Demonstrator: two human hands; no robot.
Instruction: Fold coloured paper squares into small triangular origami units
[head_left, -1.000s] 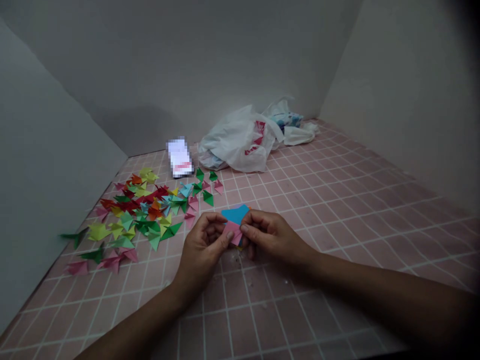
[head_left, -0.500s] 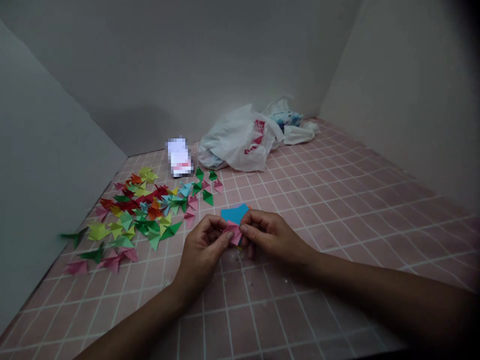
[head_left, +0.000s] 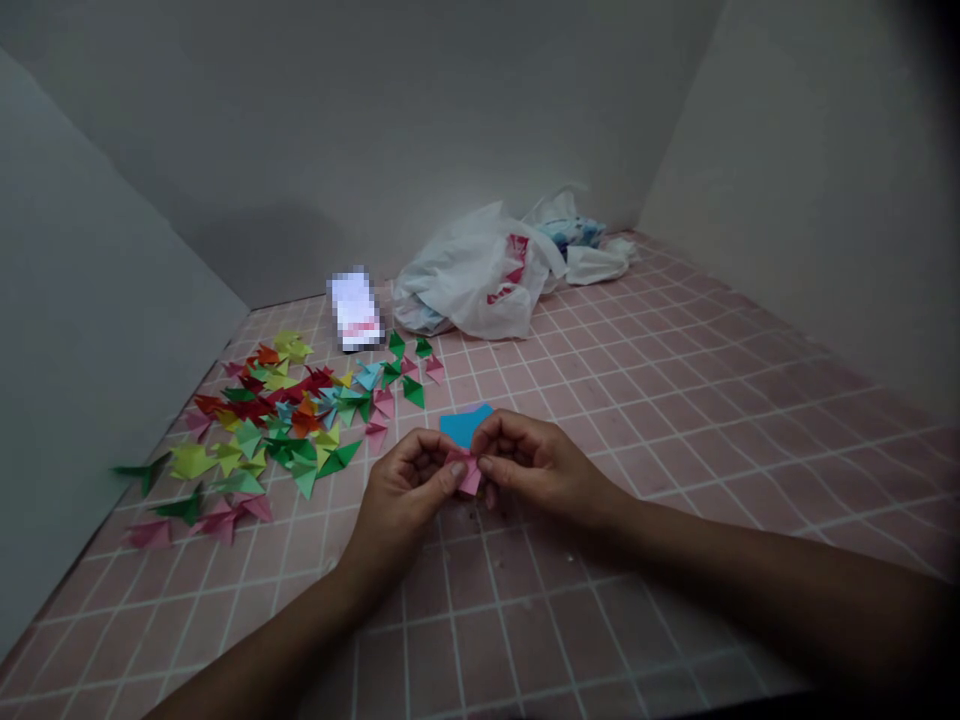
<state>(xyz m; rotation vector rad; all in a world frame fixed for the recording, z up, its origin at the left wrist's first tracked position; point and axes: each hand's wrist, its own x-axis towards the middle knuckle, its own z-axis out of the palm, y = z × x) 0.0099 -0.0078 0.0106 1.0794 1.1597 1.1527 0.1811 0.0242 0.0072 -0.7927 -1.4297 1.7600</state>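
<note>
Between both hands is a small folded piece of pink paper. My left hand pinches its left side between thumb and fingers. From the other side, my right hand grips its right edge, thumb laid along the paper. Just behind the fingers, blue paper lies on the pink tiled surface, partly covered by my right hand. To the left spreads a pile of folded paper pieces in red, green, yellow, orange, light blue and pink, many with pointed tips.
A lit phone, its screen blurred out, stands behind the paper pile. White plastic bags with red print lie crumpled against the back wall. Grey walls bound the tiled surface at left, back and right.
The pink paper has turned slightly in my fingers, its point now hanging lower. My right hand has shifted a little left. The view has tilted slightly.
</note>
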